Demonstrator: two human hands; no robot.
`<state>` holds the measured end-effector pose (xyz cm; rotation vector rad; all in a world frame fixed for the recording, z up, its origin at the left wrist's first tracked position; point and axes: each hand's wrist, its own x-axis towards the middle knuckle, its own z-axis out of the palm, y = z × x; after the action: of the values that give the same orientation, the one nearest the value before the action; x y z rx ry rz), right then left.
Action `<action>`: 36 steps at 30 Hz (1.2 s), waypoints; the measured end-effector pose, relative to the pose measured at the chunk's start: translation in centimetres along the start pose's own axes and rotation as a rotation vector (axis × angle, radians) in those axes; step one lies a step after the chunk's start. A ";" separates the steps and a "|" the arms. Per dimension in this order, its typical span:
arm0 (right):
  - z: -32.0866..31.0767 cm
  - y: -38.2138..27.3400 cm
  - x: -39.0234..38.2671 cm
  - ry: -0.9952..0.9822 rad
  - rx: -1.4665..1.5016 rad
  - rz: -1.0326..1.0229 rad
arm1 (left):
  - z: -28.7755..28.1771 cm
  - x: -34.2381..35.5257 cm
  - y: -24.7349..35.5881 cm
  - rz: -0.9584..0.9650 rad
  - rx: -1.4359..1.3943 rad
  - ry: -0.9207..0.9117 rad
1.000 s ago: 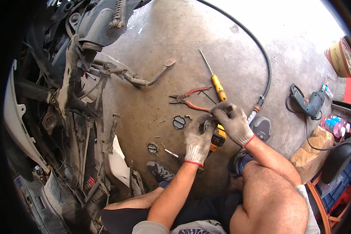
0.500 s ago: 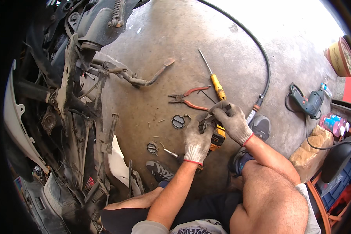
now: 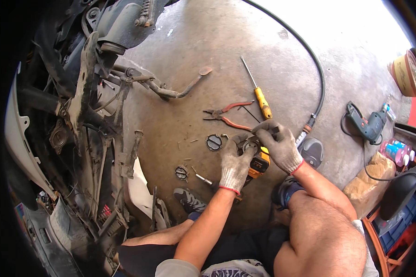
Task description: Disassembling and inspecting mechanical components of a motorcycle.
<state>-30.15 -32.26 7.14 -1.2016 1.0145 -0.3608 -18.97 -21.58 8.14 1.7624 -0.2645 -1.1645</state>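
Note:
In a grey-white knit glove, my left hand (image 3: 235, 162) is closed around a small round metal part (image 3: 251, 147), with its round face turned up. My gloved right hand (image 3: 279, 147) meets it from the right, fingers pinched on a small dark piece (image 3: 275, 133) too hidden to name. Beneath both hands lies a yellow-and-black cordless power tool (image 3: 260, 165), partly covered. Just left of my hands, a round black-rimmed part (image 3: 214, 142) rests on the floor, and a similar one (image 3: 181, 172) lies nearer to me.
Red-handled pliers (image 3: 226, 115) and a yellow-handled screwdriver (image 3: 262, 102) lie beyond my hands. Several small screws (image 3: 193, 141) are scattered on the left. A dirty motorbike frame (image 3: 81, 92) fills the left side. A black hose (image 3: 320, 69), a corded drill (image 3: 373, 125) and bottles (image 3: 396, 151) are at right.
The round metal part has tilted so more of its face shows. Both hands stay close together in nearly the same place. The whole view has shifted slightly.

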 end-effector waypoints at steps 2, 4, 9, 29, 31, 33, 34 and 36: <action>0.3 0.1 -0.1 -0.037 -0.084 -0.067 | 0.0 0.0 -0.2 0.020 0.047 -0.003; -0.4 -0.2 0.1 -0.004 -0.156 -0.026 | 0.2 0.0 -0.2 0.046 0.092 -0.007; -0.3 -0.7 0.1 -0.026 -0.041 0.020 | 0.3 0.1 -0.4 0.056 0.033 0.000; -1.0 -0.1 0.2 0.017 -0.097 0.066 | 0.4 -0.4 0.7 0.018 0.224 -0.010; -1.0 0.1 0.1 -0.013 -0.039 0.046 | 0.6 -0.5 1.1 0.023 0.275 -0.009; -0.8 0.3 -0.1 -0.042 0.019 0.025 | 0.5 -0.6 1.3 -0.023 0.142 -0.043; -0.7 0.3 -0.1 -0.059 -0.040 0.001 | 0.4 -0.5 1.3 -0.023 0.141 -0.044; -0.7 0.3 -0.1 -0.077 -0.099 -0.024 | 0.1 -0.3 1.1 -0.020 0.201 -0.081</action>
<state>-30.86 -32.51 6.95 -1.3080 0.9611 -0.2836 -18.87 -22.00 9.18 1.8974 -0.4263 -1.2619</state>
